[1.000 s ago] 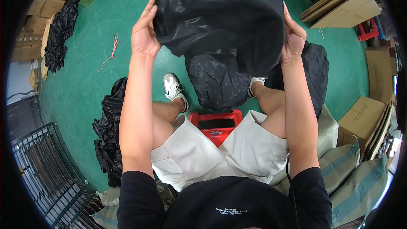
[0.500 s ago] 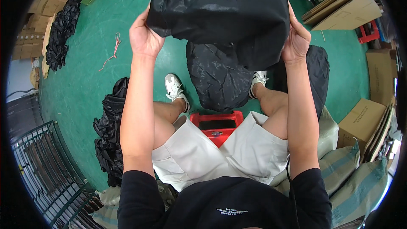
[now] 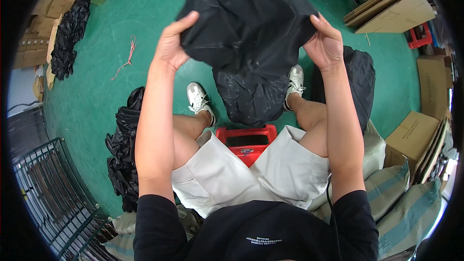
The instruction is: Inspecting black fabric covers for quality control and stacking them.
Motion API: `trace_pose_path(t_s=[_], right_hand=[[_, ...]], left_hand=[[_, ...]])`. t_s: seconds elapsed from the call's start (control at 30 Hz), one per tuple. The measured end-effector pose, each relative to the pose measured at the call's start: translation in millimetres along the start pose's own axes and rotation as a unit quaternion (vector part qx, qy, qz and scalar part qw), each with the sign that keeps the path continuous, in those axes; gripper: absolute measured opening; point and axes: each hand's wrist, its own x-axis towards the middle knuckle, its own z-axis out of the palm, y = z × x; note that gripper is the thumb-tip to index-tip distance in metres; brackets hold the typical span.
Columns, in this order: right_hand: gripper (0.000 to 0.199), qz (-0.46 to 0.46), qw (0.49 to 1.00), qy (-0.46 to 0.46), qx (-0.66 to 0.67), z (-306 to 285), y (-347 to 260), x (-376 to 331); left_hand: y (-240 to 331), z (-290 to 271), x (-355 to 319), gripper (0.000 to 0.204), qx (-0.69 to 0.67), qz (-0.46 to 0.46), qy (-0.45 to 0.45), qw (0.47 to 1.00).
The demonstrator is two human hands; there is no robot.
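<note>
Stretched between my two raised hands is a black fabric cover (image 3: 246,24), soft and rounded, with folds across its middle. My left hand (image 3: 173,43) grips its left edge, thumb on top and the other fingers mostly hidden behind the cloth. At the right edge my right hand (image 3: 326,41) pinches the fabric between thumb and fingers. Below the cover, on the floor between my shoes, sits a black wrinkled fabric bundle (image 3: 253,99), its upper part hidden by the cover. Another black bundle (image 3: 360,84) lies beyond my right forearm.
I sit on a red plastic stool (image 3: 222,137). Crumpled black fabric (image 3: 126,150) lies left of my leg, with more black fabric (image 3: 70,43) farther off. Cardboard sheets (image 3: 391,9), a carton (image 3: 411,135) and striped woven sacks (image 3: 408,212) stand right. A metal rack (image 3: 58,188) is at left; pink string (image 3: 129,57) lies on the floor.
The black cover has come down slightly and been turned, so its rounded far edge now shows. My hands have moved a little closer together, still holding its sides.
</note>
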Motion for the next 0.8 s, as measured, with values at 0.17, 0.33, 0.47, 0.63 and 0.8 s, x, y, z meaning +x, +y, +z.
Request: trace_pose_path(t_s=[0.17, 0.33, 0.47, 0.63, 0.8], right_hand=[[0.032, -0.004, 0.998, 0.035, 0.054, 3, 1, 1], [0.028, 0.055, 0.979, 0.154, -0.119, 18, 12, 1], [0.027, 0.045, 0.988, 0.147, 0.027, 10, -5, 1], [0.021, 0.078, 0.97, 0.205, -0.104, -2, 18, 11], [0.013, 0.018, 0.971, 0.236, -0.044, 4, 24, 21]], left_hand=[[-14, 14, 3, 0.029, 0.04, 0.034, -0.012, 0.999], [-11, 3, 14, 0.028, -0.01, 0.062, 0.005, 0.998], [-11, 11, 14, 0.026, -0.099, 0.054, -0.003, 0.994], [-26, -5, 27, 0.021, 0.045, 0.078, 0.075, 0.993], [-26, 8, 33, 0.051, -0.052, 0.035, 0.024, 0.998]])
